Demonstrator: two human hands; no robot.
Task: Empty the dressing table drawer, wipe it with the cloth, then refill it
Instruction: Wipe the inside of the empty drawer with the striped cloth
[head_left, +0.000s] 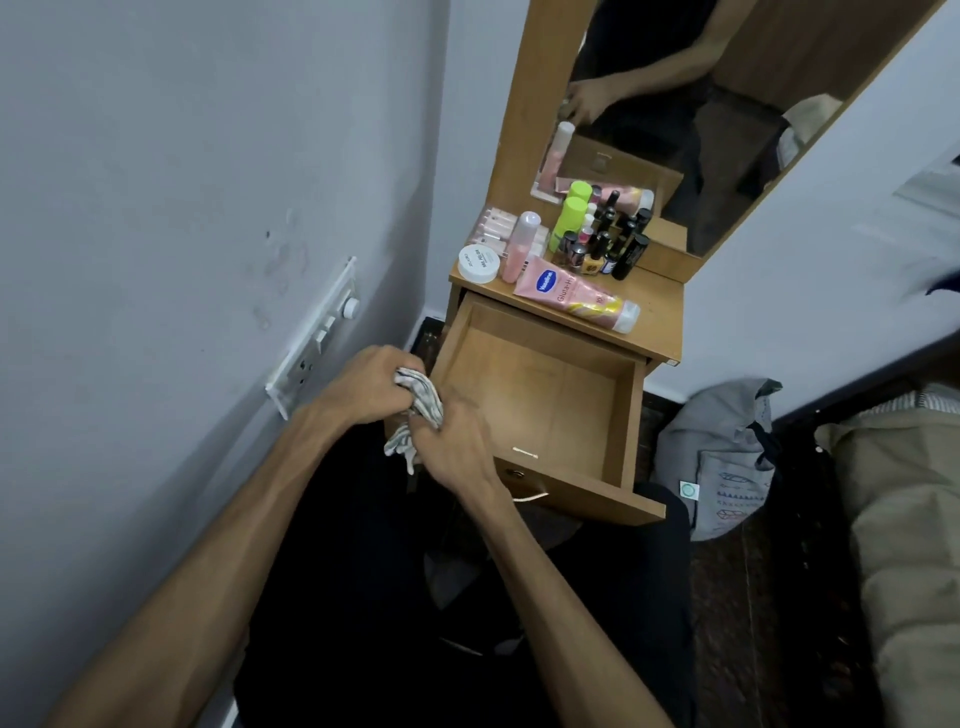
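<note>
The wooden drawer (540, 395) of the dressing table stands pulled out, and its inside is bare. Just left of its front corner, my left hand (363, 387) and my right hand (454, 441) both grip a crumpled grey-and-white striped cloth (421, 402) between them. On the table top (660, 322) lie a pink Vaseline tube (576, 293), a white round jar (479, 263), a pink bottle (521, 244), a green-capped bottle (569, 218) and several small dark nail polish bottles (613, 244).
A mirror (701, 104) rises behind the table top. A white switch panel (317, 338) sits on the left wall. A grey bag (722, 457) lies on the floor right of the drawer, beside a bed edge (893, 493).
</note>
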